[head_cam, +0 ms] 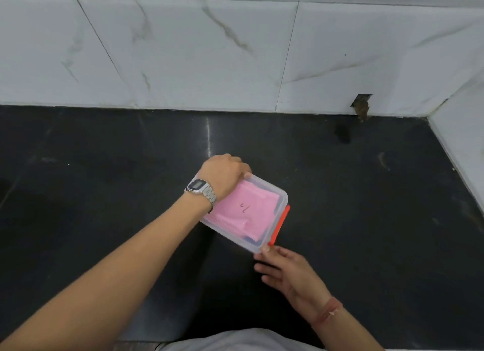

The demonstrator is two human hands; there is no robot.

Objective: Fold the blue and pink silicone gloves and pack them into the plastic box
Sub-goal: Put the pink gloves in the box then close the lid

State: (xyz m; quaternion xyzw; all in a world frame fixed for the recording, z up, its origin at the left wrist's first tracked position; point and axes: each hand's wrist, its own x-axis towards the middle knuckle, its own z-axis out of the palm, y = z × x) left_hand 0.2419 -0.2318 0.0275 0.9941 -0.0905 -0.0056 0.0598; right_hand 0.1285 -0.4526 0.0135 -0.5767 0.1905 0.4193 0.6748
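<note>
A clear plastic box lies on the black counter, with its transparent lid on top and an orange-red latch along its right side. Through the lid I see the folded pink glove, and a sliver of the blue glove shows beneath it at the near end. My left hand, a metal watch on its wrist, presses on the box's far left corner with the fingers curled over the rim. My right hand touches the box's near corner beside the latch with its fingertips, fingers spread.
The black counter runs wide to the left and right of the box. White marble-pattern wall tiles rise behind it and along the right edge. A small broken hole marks the wall base at the back right.
</note>
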